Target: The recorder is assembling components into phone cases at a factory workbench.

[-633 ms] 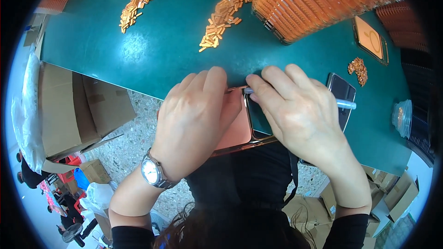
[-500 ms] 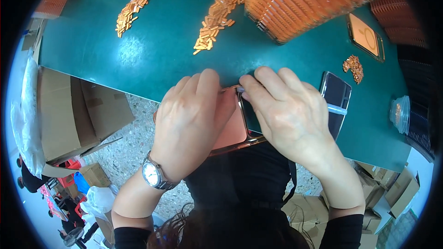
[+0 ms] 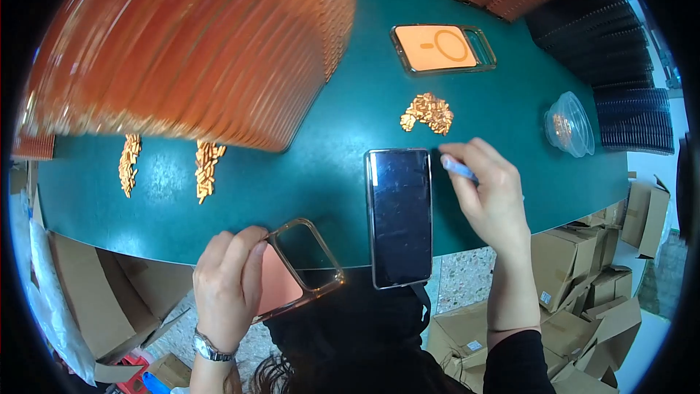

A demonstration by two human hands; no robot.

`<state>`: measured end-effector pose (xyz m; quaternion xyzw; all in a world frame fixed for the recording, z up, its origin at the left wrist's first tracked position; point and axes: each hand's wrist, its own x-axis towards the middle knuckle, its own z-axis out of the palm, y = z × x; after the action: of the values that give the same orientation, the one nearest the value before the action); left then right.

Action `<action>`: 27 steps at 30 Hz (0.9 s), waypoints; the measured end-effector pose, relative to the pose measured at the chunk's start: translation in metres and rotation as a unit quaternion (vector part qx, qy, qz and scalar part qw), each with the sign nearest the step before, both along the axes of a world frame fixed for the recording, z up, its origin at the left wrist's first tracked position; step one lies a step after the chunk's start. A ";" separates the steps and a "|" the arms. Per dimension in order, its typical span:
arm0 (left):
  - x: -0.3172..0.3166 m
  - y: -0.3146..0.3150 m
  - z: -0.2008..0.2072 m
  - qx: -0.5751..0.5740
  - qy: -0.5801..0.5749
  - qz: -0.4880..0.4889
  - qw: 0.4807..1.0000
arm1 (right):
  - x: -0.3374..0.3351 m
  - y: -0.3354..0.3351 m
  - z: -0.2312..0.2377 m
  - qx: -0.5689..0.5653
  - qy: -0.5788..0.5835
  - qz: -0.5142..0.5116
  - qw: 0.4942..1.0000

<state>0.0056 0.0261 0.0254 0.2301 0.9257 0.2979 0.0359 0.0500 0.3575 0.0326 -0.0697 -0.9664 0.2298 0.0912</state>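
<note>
My left hand (image 3: 227,277) is closed on the edge of a phone case (image 3: 281,286) with a salmon-orange panel, a shiny frame and a large opening at one end. The case is tilted at the table's front edge. My right hand (image 3: 496,197) pinches a slim pale-blue stick-like tool (image 3: 461,169); its exact kind is unclear. Between my hands lies a dark-screened phone (image 3: 399,219), jutting over the front edge. Beyond it sits a pile of small copper-coloured pieces (image 3: 429,114). Farther back is another case (image 3: 441,49), with an orange panel and a ring mark.
Stacked orange cases (image 3: 197,51) loom at the left of the green table (image 3: 335,128), near two rows of small orange pieces (image 3: 208,169). Dark stacks (image 3: 594,33) and a clear plastic tub (image 3: 570,125) stand right. Cardboard boxes (image 3: 576,270) are on the floor.
The view has swung to the right. My right hand has come off the case and moved right past the phone, with the blue tool now pointing forward. My left hand keeps the case.
</note>
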 end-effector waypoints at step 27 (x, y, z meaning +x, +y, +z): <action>-0.006 0.019 -0.006 -0.058 0.014 -0.005 0.998 | -0.029 0.016 -0.018 -0.097 -0.016 0.026 0.995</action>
<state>-0.0004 0.0451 0.0191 0.2362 0.9408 0.2403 0.0371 0.0208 0.3736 0.0149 -0.0569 -0.9423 0.3239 0.0622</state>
